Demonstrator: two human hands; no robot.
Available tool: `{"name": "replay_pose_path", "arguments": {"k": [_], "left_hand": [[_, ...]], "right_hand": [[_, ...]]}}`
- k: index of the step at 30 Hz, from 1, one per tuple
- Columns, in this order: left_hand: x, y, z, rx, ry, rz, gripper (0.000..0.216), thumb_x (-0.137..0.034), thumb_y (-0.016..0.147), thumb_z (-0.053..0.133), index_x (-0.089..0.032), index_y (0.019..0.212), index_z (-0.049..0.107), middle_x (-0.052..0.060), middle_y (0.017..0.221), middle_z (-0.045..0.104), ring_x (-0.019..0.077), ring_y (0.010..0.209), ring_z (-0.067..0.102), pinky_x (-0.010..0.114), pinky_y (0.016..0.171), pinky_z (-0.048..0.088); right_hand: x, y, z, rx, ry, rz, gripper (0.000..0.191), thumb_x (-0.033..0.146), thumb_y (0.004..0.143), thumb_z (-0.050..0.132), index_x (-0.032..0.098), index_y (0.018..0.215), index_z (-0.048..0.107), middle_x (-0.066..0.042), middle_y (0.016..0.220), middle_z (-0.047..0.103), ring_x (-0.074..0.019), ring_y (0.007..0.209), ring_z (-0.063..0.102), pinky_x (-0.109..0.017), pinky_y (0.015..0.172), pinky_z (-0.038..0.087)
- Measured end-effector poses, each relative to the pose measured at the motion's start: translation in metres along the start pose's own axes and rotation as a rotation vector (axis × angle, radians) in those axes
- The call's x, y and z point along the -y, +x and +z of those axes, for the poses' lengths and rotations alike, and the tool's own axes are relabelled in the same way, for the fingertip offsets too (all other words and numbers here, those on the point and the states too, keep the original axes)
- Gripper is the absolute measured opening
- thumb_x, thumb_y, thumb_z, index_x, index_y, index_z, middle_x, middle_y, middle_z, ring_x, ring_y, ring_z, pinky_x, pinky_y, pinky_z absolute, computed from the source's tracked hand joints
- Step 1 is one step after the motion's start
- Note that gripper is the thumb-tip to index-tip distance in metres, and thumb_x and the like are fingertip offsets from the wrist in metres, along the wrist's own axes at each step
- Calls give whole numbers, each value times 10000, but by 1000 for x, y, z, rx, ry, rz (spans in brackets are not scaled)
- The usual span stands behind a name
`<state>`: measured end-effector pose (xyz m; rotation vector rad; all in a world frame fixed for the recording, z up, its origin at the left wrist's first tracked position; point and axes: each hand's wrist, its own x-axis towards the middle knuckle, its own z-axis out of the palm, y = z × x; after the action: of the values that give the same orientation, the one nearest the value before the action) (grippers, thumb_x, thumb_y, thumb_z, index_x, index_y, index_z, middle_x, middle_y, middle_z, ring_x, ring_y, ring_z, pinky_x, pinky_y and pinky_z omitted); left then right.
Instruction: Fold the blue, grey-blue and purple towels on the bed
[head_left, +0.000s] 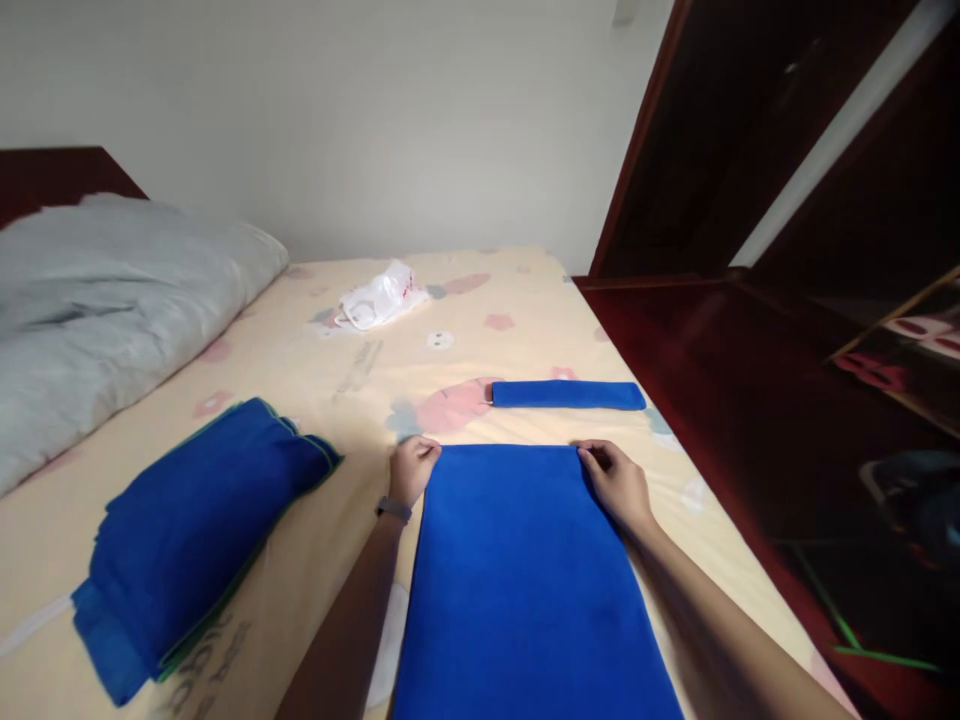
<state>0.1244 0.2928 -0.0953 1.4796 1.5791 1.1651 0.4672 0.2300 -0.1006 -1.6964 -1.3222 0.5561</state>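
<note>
A long blue cloth point(525, 580) lies flat on the bed in front of me and runs out of view at the bottom. My left hand point(415, 468) pinches its far left corner. At the far right corner, my right hand point(615, 480) grips the edge between thumb and fingers. Just beyond the cloth's far edge lies a narrow folded blue cloth point(566, 395), apart from both hands. To the left is a loose pile of blue cloths point(195, 540) with green edging. A dark band circles my left wrist.
The bed point(360, 400) has a cream sheet with printed carrots and flowers. A white plastic bag point(382, 297) lies toward the wall. A grey pillow or quilt point(112, 310) fills the left side. Past the bed's right edge are a dark red floor point(652, 320) and a shoe rack point(892, 400).
</note>
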Motion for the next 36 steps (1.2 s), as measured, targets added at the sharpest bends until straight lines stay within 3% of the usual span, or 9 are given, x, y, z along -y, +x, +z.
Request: {"name": "replay_pose_path", "arguments": {"k": [5,10,15,18,21,26,30,33,36], "left_hand": [[11,-2,8,-27,92,188,67,-191,899,611,-200,934,667,97,937,760,218,910,738,385,872,610],[-17,-31,0,-37,191,316,234,-172,914,566,-183,1121,676,158,1261,669,288,1209,624,499,1071,497],[-42,-153,-36,182,616,592,444,-265,1010,467,-293,1452,506,37,1603,379,286,1488,317,513,1196,361],[-37,-227,-58,489,808,805,564,-383,1028,455,-352,1568,293,-8,1647,275,274,1486,326,483,1175,395],[-31,-266,-74,553,894,825,622,-430,1042,415,-345,1599,152,2,1646,263,257,1469,363,464,1150,424],[-27,-292,-91,499,926,703,594,-426,1055,378,-320,1598,162,32,1631,307,250,1475,352,475,1166,390],[-32,-306,-99,416,908,671,485,-393,1051,395,-298,1527,402,48,1551,464,247,1405,462,470,1123,445],[-49,-308,-92,292,871,663,383,-321,1050,393,-247,1354,615,67,1426,602,246,1322,551,470,1107,466],[-67,-303,-69,303,826,749,399,-255,1044,372,-209,1380,582,70,1464,567,227,1379,495,449,1146,431]], "right_hand": [[-4,-1,5,-52,-66,-62,357,522,934,491,238,1045,677,-81,1054,746,-253,933,693,-380,857,528],[12,-12,0,-143,-232,-201,458,468,986,390,157,1204,647,-163,1199,683,-287,1096,632,-464,975,497],[35,-133,-30,-35,-373,-508,422,343,1006,419,248,1393,556,-79,1486,517,-269,1350,493,-456,1129,414],[27,-218,-42,108,-567,-606,593,377,995,471,295,1562,318,-29,1571,420,-261,1394,463,-410,1103,454],[16,-258,-49,173,-666,-656,677,436,991,491,263,1592,233,-37,1561,424,-273,1386,477,-412,1070,480],[15,-266,-56,173,-684,-618,614,441,1016,434,204,1568,304,-87,1561,408,-282,1423,424,-463,1127,413],[26,-275,-62,172,-669,-662,576,402,1023,427,210,1557,330,-86,1553,429,-265,1434,410,-472,1177,352],[45,-281,-58,201,-610,-701,582,345,1029,408,218,1578,266,-68,1574,400,-245,1458,369,-458,1206,325],[69,-284,-39,275,-557,-752,600,314,1031,388,201,1591,206,-70,1588,371,-229,1468,351,-438,1211,328]]}}
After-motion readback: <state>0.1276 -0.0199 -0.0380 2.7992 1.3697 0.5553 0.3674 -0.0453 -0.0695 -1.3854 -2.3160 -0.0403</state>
